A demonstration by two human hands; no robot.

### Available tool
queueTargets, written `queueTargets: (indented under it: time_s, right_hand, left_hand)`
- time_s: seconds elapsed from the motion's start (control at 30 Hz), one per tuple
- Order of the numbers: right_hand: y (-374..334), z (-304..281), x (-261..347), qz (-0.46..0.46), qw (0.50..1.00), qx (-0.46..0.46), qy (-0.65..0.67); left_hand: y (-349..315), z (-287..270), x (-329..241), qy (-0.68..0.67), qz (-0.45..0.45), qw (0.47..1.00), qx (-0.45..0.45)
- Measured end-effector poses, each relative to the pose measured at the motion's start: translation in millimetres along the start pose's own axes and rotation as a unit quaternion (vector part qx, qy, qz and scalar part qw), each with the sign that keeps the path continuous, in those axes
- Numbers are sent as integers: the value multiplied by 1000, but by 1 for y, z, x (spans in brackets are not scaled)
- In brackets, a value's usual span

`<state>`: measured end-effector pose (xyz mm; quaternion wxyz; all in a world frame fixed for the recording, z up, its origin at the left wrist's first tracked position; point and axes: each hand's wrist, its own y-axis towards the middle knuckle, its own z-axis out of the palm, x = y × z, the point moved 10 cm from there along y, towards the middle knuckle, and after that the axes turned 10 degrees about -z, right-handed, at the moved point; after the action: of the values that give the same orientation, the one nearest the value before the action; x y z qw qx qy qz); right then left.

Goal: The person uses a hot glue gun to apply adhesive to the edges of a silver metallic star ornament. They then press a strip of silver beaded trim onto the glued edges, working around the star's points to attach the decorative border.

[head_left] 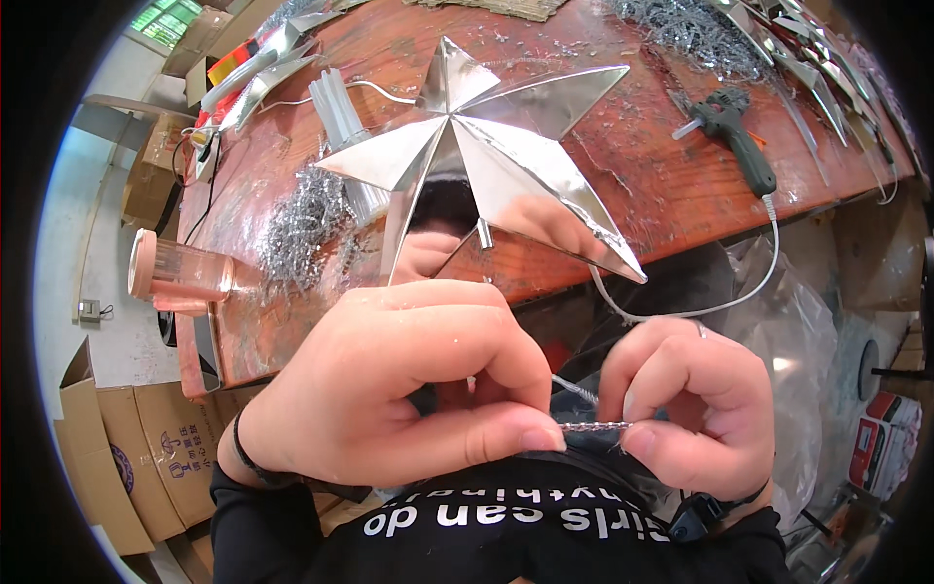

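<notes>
We had our left grip (409, 380) and right grip (696, 409) both clamped, thumb against finger, on a thin silver strand (595, 426) that ran across the short gap between them. Beyond the right grip we saw a pale cord (776, 234) looping, while out to the left of the left grip we had a clear jar (199, 273) and a heap of silver tinsel (306, 229). Farther ahead of both, we had a shiny silver star (501, 175) on the reddish tabletop (671, 214), and a dark green glue gun (736, 146) beyond the right grip.
</notes>
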<state>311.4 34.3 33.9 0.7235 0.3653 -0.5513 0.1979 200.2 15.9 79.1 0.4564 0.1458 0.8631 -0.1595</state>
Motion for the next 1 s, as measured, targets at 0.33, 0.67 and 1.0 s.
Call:
queueTargets:
  time_s: [0.33, 0.67, 1.0]
  right_hand:
    - [2, 12, 3, 29, 992, 121, -35]
    - [-5, -33, 29, 15, 972, -84, -217]
    - [35, -5, 43, -141, 942, 50, -300]
  left_hand:
    - [6, -8, 18, -71, -24, 997, -11]
    - [24, -87, 26, 176, -43, 956, -230]
    - [59, -105, 39, 254, -108, 949, -153]
